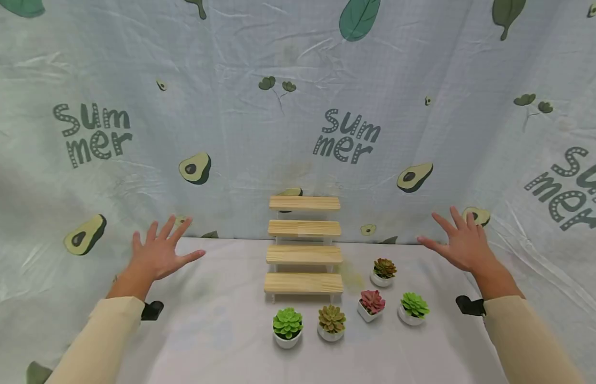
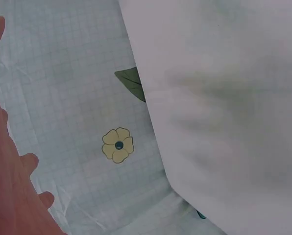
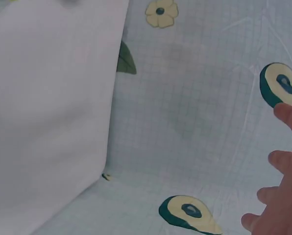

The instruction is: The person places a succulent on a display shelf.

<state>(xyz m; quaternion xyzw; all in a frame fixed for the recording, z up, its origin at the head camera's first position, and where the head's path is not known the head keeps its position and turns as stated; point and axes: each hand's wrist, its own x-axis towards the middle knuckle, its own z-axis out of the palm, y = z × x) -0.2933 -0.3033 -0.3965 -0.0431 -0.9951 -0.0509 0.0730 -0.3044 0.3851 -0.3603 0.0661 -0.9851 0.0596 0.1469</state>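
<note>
Both hands hover over the white table, fingers spread, holding nothing. My left hand (image 1: 158, 256) is above the table's left side, with no object near it. On the right, my right hand (image 1: 466, 245) is nearest to a bright green succulent (image 1: 415, 305) and a brown-green succulent (image 1: 384, 269), both in round white pots. A red succulent (image 1: 372, 302) sits in a square white pot. Two more potted succulents, one green (image 1: 287, 324) and one olive-brown (image 1: 332, 320), stand before a stepped wooden rack (image 1: 303, 255) at the table's middle.
The white table (image 1: 221, 341) ends against a hanging cloth (image 1: 240, 138) printed with avocados, leaves and lettering. The cloth also shows beyond the table's left and right edges. Dark straps (image 1: 152, 310) are on both wrists, at the beige cuffs.
</note>
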